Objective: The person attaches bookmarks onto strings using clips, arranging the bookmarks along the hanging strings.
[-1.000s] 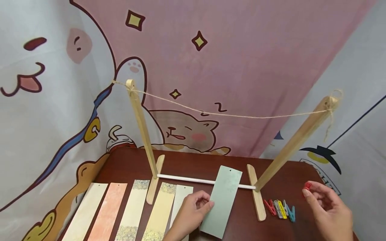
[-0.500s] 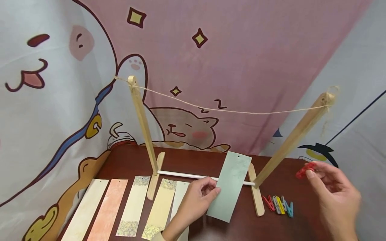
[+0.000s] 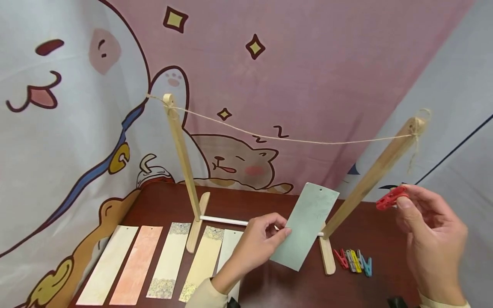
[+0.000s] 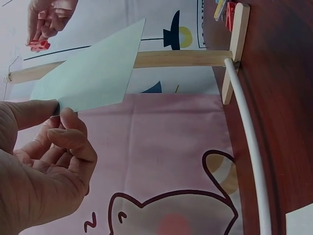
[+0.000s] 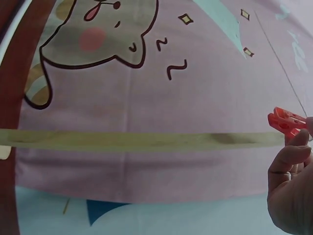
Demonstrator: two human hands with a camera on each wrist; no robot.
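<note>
My left hand [image 3: 262, 239] pinches the left edge of a pale green paper bookmark [image 3: 308, 222] between thumb and fingers, holding it tilted above the table. A small hole shows near its top end. In the left wrist view the same bookmark [image 4: 98, 73] sticks out from the thumb [image 4: 36, 112]. At the right, my right hand [image 3: 435, 231] pinches a red clothespin [image 3: 392, 198], its nose pointing left. The right wrist view shows this clothespin [image 5: 286, 120] beside the wooden post. Behind both hands a twine line [image 3: 292, 140] runs between two posts, with nothing hanging on it.
Several bookmarks lie in a row at the left, among them an orange one [image 3: 136, 265] and a yellow one [image 3: 204, 261]. More clothespins [image 3: 353, 261] lie by the stand's right foot [image 3: 327, 256]. A white rod [image 3: 223, 220] joins the posts [image 3: 181, 162] low down.
My left hand has raised the green bookmark up and to the right, off the table. The right hand has lifted the red clothespin higher and turned it into clearer view.
</note>
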